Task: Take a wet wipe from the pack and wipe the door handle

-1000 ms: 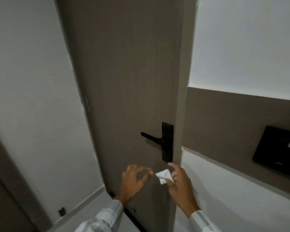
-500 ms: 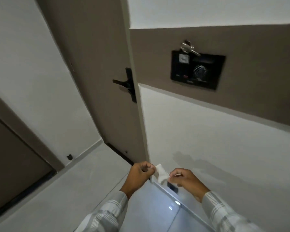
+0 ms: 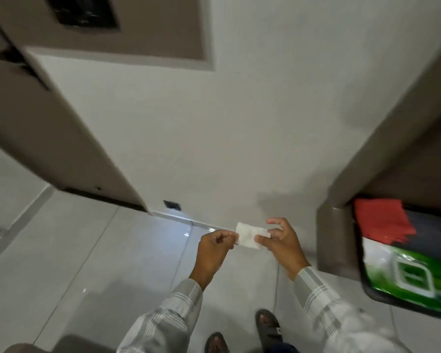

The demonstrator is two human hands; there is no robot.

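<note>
Wipe [image 3: 250, 238]: small white folded sheet, stretched between both hands above the floor [image 3: 92, 250].
Left hand [image 3: 214, 248]: grip pinched shut on the wipe's left edge.
Right hand [image 3: 281, 242]: thumb and fingers closed on its right edge.
Pack [image 3: 413, 273]: green, blurred, perhaps the wet-wipe pack, lower right.
Door [image 3: 49, 138]: left, handle indistinct.

Glossy pale tiled floor [image 3: 92, 250] below. White wall [image 3: 214, 136] ahead, taupe panel [image 3: 150, 29] across its top carrying black wall unit [image 3: 84, 11]. Small dark vent [image 3: 172, 204] at wall base. Red cloth [image 3: 382, 220] at right, above blurred green item [image 3: 413, 276]. Two dark sandals [image 3: 269, 327] at bottom edge.
</note>
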